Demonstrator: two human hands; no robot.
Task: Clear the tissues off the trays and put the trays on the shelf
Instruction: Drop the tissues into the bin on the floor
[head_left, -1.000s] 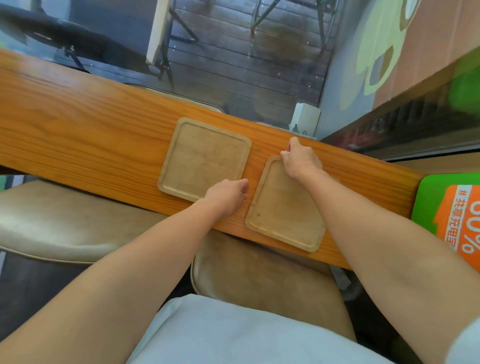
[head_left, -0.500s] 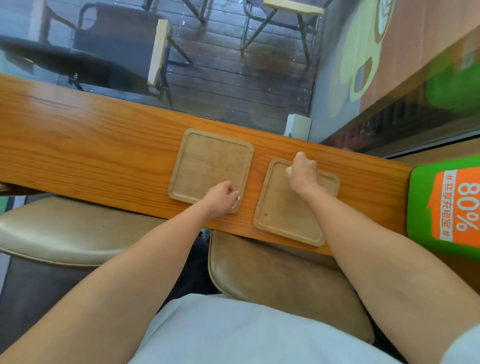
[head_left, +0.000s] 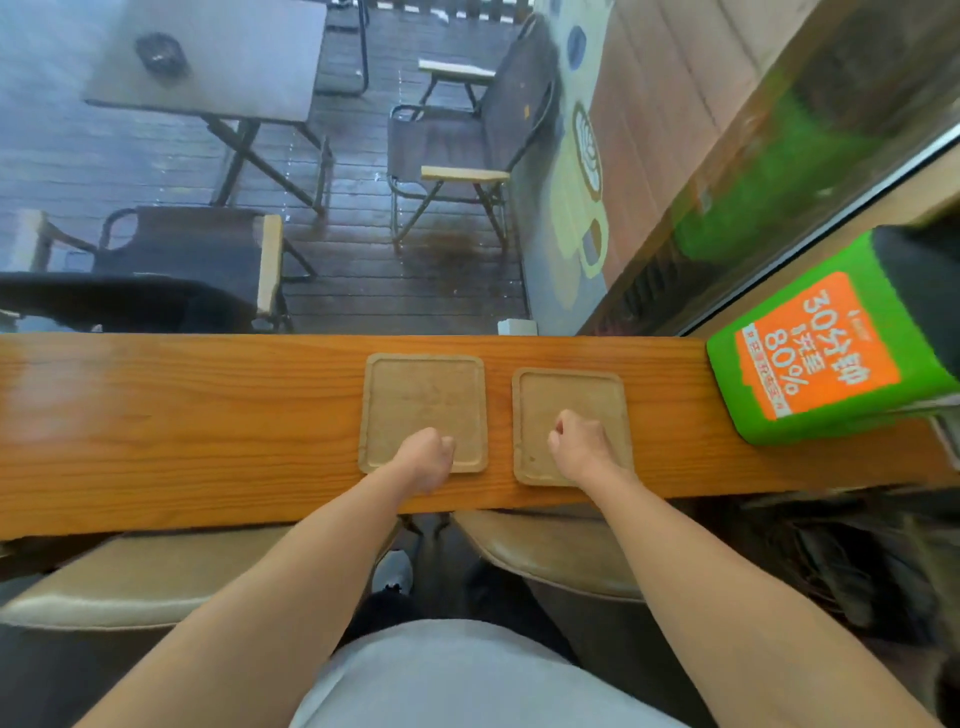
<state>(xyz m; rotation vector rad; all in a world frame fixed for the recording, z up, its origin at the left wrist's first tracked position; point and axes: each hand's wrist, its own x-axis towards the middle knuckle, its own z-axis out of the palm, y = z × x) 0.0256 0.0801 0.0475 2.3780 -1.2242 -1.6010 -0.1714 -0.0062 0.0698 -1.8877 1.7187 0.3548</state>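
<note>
- The wooden counter (head_left: 208, 431) is carrying both trays, lying flat and bare of tissues, slightly apart, right of centre.
- At 3 o'clock, a green box (head_left: 831, 353) is showing "30", "80%" and characters too small to be read.
- The left tray (head_left: 423, 395) and right tray (head_left: 566, 400) are judged stiff, light and best gripped by their raised rims.
- The left hand (head_left: 426, 457) and right hand (head_left: 582, 447) are being rested loosely curled at each tray's 6 o'clock edge; whether anything is being gripped cannot be told.

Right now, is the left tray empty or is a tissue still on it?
Looks empty: the left tray shows only bare wood. The left hand covers its near edge, so that strip cannot be checked.
</note>
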